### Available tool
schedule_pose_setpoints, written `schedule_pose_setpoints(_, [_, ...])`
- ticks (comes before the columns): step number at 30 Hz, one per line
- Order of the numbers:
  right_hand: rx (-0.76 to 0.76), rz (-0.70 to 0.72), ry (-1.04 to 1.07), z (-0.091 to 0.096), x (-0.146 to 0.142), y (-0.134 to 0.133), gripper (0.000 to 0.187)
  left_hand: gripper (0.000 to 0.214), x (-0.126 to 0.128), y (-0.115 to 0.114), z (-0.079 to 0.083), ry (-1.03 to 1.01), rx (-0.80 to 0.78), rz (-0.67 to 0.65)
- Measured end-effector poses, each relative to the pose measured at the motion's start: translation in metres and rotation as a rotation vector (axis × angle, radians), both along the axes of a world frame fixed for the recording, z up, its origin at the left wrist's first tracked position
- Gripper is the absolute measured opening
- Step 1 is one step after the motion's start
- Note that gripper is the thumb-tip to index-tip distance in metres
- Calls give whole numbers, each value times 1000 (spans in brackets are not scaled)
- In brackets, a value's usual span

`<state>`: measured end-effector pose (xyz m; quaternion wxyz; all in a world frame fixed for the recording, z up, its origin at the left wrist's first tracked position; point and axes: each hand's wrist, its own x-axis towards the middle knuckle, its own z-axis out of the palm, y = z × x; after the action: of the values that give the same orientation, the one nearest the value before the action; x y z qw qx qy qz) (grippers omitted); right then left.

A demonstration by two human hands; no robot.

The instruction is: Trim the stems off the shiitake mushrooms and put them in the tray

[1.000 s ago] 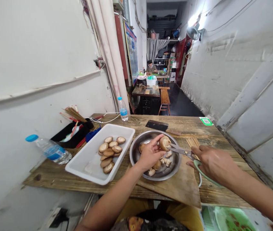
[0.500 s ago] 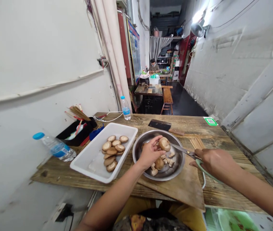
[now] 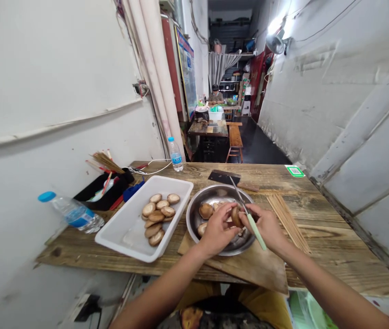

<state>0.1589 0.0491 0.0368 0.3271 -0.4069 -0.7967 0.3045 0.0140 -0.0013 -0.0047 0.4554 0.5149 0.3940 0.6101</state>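
Over the steel bowl (image 3: 189, 224), my left hand (image 3: 217, 230) grips a brown shiitake mushroom (image 3: 237, 216) with its fingertips, the cap turned edge-on. My right hand (image 3: 266, 226) is closed on scissors (image 3: 256, 232) with pale green handles, their blades pointing up and away past the mushroom. Its fingertips come close to the cap; whether they touch it I cannot tell. More mushrooms (image 3: 206, 210) and cut pieces lie in the bowl, partly hidden by my hands. To the left, a white plastic tray (image 3: 122, 228) contains several trimmed mushrooms (image 3: 156, 216).
Beneath the bowl is a wooden board (image 3: 266, 269). A cleaver (image 3: 224, 177) lies behind it, and wooden skewers (image 3: 288, 221) to its right. Water bottles (image 3: 176, 155) and a black box (image 3: 102, 194) stand by the left wall. A person (image 3: 215, 94) sits far back.
My right hand has moved left to the mushroom, swinging the scissor blades from pointing left to pointing up. The mushroom has turned from facing me to edge-on.
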Motion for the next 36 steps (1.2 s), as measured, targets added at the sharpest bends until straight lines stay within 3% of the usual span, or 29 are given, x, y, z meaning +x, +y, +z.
schedule_pose_setpoints(2, [-90, 26, 69, 6, -4, -5, 26, 59, -1, 0, -4, -33, 7, 9])
schedule_pose_setpoints(6, [-439, 117, 296, 25, -7, -9, 33, 61, -6, 2, -4, -91, -19, 14])
schedule_pose_setpoints(10, [-390, 8, 265, 25, -3, 3, 38, 61, -27, -1, -3, 116, 25, 98])
schedule_pose_setpoints(12, [-308, -51, 168, 15, 0, 10, 43, 58, -50, -7, -6, 383, 91, 278])
schedule_pose_setpoints(15, [-215, -100, 92, -2, 7, 15, 46, 53, -97, -18, -11, 799, 146, 695])
schedule_pose_setpoints(17, [-246, -109, 67, -9, 13, 13, 45, 52, -133, -25, -15, 964, 46, 909])
schedule_pose_setpoints(18, [-283, -110, 59, -11, 16, 10, 45, 50, -150, -28, -18, 1025, -32, 943])
schedule_pose_setpoints(21, [-385, -138, 76, -15, 26, 2, 47, 43, -188, -35, -26, 1123, -330, 914])
schedule_pose_setpoints(23, [-443, -158, 109, -18, 31, -4, 49, 39, -200, -36, -26, 1169, -474, 854])
schedule_pose_setpoints(25, [-489, -172, 127, -22, 34, -8, 52, 40, -198, -32, -21, 1204, -461, 843])
schedule_pose_setpoints(28, [-515, -175, 121, -27, 37, -11, 54, 36, -167, -15, -9, 1146, -224, 867])
schedule_pose_setpoints(32, [-478, -148, 116, -39, 40, -10, 53, 31, -98, 28, -9, 1047, -59, 459])
schedule_pose_setpoints(36, [-460, -138, 27, -52, 47, -8, 55, 41, -57, 77, -21, 1260, -233, 242])
